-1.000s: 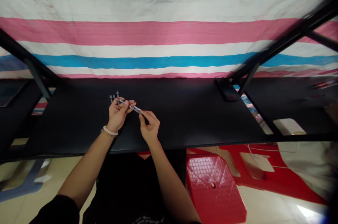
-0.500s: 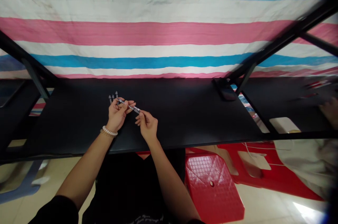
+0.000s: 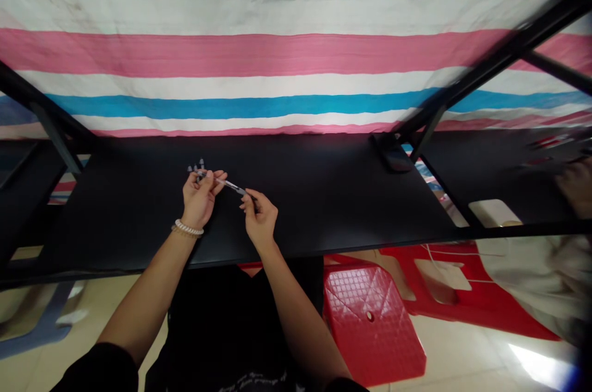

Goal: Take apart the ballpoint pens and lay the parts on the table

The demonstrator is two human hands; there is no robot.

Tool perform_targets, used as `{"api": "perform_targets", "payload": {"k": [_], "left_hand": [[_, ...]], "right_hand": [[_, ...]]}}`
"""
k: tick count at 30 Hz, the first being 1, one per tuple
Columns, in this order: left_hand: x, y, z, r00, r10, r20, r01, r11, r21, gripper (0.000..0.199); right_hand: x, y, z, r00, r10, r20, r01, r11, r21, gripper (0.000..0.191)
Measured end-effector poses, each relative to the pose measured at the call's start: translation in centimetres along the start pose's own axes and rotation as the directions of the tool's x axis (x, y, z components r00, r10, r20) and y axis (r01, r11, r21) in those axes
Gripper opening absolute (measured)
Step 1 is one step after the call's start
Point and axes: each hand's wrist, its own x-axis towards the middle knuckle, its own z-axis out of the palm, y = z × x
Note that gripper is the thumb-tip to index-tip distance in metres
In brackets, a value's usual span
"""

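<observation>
Above the black table (image 3: 333,195), my left hand (image 3: 201,195) pinches one end of a thin, clear pen-like piece (image 3: 230,185) between thumb and fingers. My right hand (image 3: 260,217) grips the other end, where the piece looks darker. The piece slants down to the right across the gap between my hands. Just beyond my left fingertips, several small clear-and-dark pieces (image 3: 195,166) stick up, partly hidden by that hand. Their exact shape is too small to tell.
A dark phone-like object (image 3: 393,153) lies at the table's back right, near a black metal frame (image 3: 430,127). Red stools (image 3: 374,324) stand below the front edge. At the far right, another person's hand (image 3: 576,185) rests near red items and a white object (image 3: 494,213).
My left hand has moved slightly left, away from my right hand, and more of the thin piece shows between them. The view has shifted a little.
</observation>
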Motion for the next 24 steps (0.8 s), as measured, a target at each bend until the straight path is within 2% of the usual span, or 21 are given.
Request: {"api": "perform_targets", "payload": {"k": [4,9,12,15,17,20,24], "left_hand": [[-0.62,0.07,0.75,0.992,-0.079,0.101,0.075,0.996,0.036,0.045],[-0.87,0.20,0.93,0.985,-0.095,0.144,0.090,0.995,0.046,0.042],[-0.74,0.14,0.77,0.990,-0.065,0.128,0.061,0.997,0.038,0.042],[-0.46,0.09,0.51,0.996,-0.029,0.086,0.027,0.999,0.019,0.041],[-0.30,0.12,0.36,0.997,-0.019,0.072,0.018,1.000,0.014,0.041],[-0.20,0.20,0.29,0.997,-0.024,0.074,0.022,1.000,0.018,0.040],[-0.29,0.21,0.42,0.997,-0.038,0.065,0.038,0.999,0.012,0.041]], "right_hand": [[-0.09,-0.20,0.04,0.999,0.011,0.046,-0.012,0.999,0.040,0.028],[-0.05,-0.26,-0.05,0.992,0.068,0.110,-0.074,0.996,0.056,0.031],[0.04,-0.58,-0.12,0.995,0.056,0.079,-0.060,0.997,0.042,0.029],[0.14,-0.88,-0.17,1.000,-0.028,0.001,0.028,1.000,0.001,0.034],[0.20,-0.95,-0.18,0.999,-0.038,0.006,0.038,0.999,-0.020,0.023],[0.29,-0.94,-0.16,1.000,0.026,0.007,-0.026,1.000,-0.001,0.025],[0.30,-0.91,-0.14,0.998,-0.030,0.055,0.031,0.999,-0.023,0.025]]}}
